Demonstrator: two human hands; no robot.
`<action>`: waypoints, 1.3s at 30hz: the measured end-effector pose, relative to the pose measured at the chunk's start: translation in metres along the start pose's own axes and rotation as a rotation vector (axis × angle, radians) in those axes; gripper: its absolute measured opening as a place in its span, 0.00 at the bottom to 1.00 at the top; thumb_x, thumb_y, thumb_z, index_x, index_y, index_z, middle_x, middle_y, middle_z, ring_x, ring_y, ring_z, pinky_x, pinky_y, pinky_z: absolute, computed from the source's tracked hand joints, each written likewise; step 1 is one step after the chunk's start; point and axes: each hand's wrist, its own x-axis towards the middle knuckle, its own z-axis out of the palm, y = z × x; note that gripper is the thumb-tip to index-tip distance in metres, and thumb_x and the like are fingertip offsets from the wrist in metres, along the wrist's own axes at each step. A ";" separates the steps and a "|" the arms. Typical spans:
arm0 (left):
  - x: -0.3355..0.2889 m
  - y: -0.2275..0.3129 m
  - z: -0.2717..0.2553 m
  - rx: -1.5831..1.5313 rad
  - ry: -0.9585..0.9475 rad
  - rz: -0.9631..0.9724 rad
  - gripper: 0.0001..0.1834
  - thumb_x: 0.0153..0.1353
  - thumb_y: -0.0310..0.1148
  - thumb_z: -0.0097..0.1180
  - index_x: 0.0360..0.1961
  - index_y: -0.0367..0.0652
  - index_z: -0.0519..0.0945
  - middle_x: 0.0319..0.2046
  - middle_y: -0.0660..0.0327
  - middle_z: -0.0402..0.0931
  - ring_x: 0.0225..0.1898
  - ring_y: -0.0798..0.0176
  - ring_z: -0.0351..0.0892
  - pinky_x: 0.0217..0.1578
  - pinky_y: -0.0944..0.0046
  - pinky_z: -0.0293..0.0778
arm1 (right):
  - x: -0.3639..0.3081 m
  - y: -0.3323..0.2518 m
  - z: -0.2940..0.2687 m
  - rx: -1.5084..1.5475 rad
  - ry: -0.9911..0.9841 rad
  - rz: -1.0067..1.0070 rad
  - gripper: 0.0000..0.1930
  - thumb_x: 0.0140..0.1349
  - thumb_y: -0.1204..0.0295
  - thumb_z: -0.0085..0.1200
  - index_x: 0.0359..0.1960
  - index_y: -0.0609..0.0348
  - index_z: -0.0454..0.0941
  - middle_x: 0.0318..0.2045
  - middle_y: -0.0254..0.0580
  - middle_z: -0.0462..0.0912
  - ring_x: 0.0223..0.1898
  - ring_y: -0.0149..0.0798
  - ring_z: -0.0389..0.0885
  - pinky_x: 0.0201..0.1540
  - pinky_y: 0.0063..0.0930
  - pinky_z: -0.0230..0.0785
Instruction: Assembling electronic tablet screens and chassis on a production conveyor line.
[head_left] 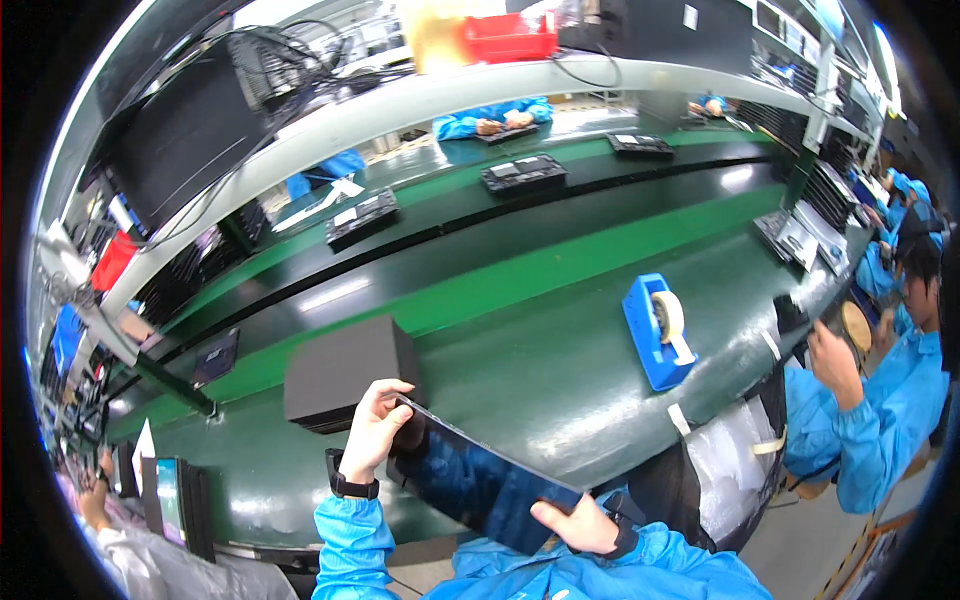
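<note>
A thin, dark, glossy screen panel [485,478] is held tilted in front of my body, above the near edge of the green bench [510,400]. My left hand [374,428] is closed on its upper left corner, the thumb on the near side. At the lower right end my right hand [580,524] grips the panel with its thumb lying over the glossy face. The fingers behind the panel are hidden. Just beyond my left hand stands a block-shaped stack of black foam [345,375]. A blue tape dispenser [648,340] with a roll of pale tape sits farther right.
Black devices, one of them an opened unit [524,173], lie along the conveyor line [430,255] beyond the bench. Co-workers in blue sit at right [850,430] and across the line. A black bin [735,465] with clear plastic is at right; a shelf [520,85] spans overhead.
</note>
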 end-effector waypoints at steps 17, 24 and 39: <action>0.048 -0.053 0.088 -0.131 -0.242 -0.190 0.12 0.57 0.18 0.53 0.43 0.38 0.71 0.27 0.67 0.73 0.28 0.75 0.72 0.31 0.75 0.69 | -0.026 -0.045 -0.067 -0.109 -0.602 0.280 0.37 0.60 0.59 0.59 0.64 0.65 0.55 0.49 0.48 0.77 0.46 0.33 0.75 0.48 0.30 0.69; 0.049 -0.010 0.074 -0.092 0.149 0.056 0.11 0.63 0.27 0.53 0.46 0.38 0.72 0.25 0.67 0.71 0.24 0.73 0.72 0.28 0.73 0.70 | -0.018 0.004 -0.080 0.431 -0.247 0.145 0.31 0.62 0.72 0.56 0.64 0.64 0.57 0.59 0.41 0.69 0.56 0.33 0.69 0.61 0.31 0.60; -0.039 -0.031 0.136 -0.132 -0.188 -0.215 0.27 0.63 0.43 0.55 0.56 0.36 0.65 0.43 0.53 0.76 0.45 0.55 0.78 0.47 0.55 0.76 | 0.053 -0.039 -0.150 0.292 0.197 -0.296 0.21 0.67 0.72 0.47 0.61 0.63 0.66 0.54 0.34 0.74 0.54 0.28 0.70 0.58 0.25 0.60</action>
